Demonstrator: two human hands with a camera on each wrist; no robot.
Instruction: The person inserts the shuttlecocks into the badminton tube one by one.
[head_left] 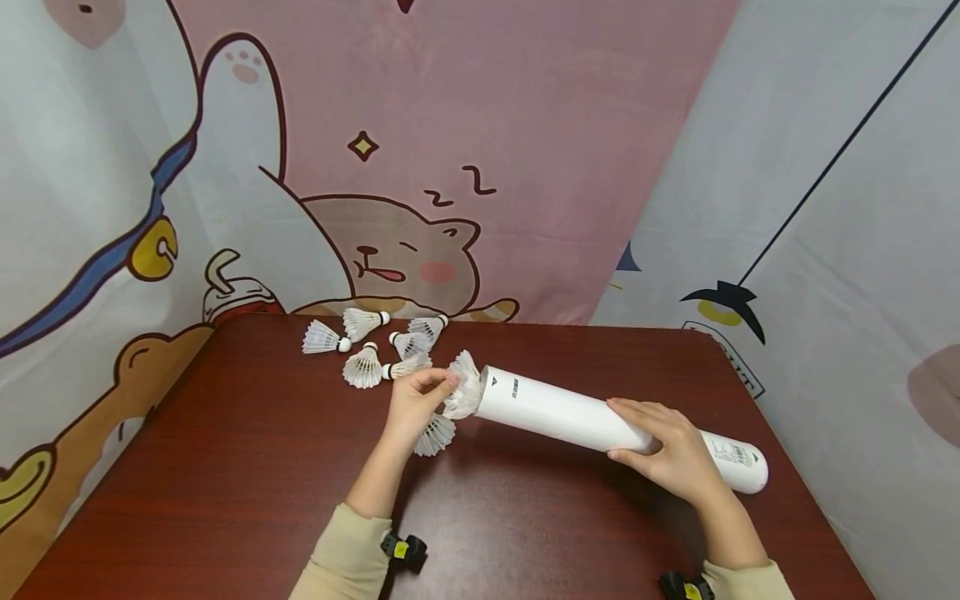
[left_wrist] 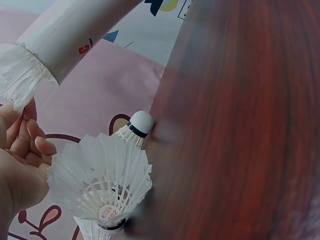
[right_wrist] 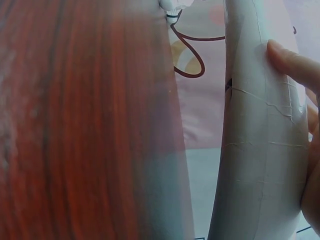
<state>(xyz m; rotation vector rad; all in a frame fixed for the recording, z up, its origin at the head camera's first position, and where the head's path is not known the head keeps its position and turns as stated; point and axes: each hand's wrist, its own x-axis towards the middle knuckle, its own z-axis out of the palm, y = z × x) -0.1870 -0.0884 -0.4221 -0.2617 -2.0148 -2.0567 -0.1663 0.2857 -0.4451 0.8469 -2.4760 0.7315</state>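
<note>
My right hand [head_left: 671, 446] grips a long white shuttlecock tube [head_left: 562, 407] around its body, and the tube lies tilted with its mouth toward the left. At that mouth, a white feather shuttlecock [head_left: 465, 385] sticks out, its feather skirt outside and its base hidden. My left hand [head_left: 416, 408] pinches the skirt's feather edge between thumb and fingers, as the left wrist view also shows at the shuttlecock [left_wrist: 20, 75]. Just below the left hand lies another shuttlecock [head_left: 435, 435]. In the right wrist view, the thumb presses along the creased tube [right_wrist: 262, 130].
Several loose shuttlecocks [head_left: 363, 367] lie in a group at the back left of the dark red-brown wooden table [head_left: 247, 467]. Behind the table's far edge hangs a cloth [head_left: 525, 167] printed with cartoon animals.
</note>
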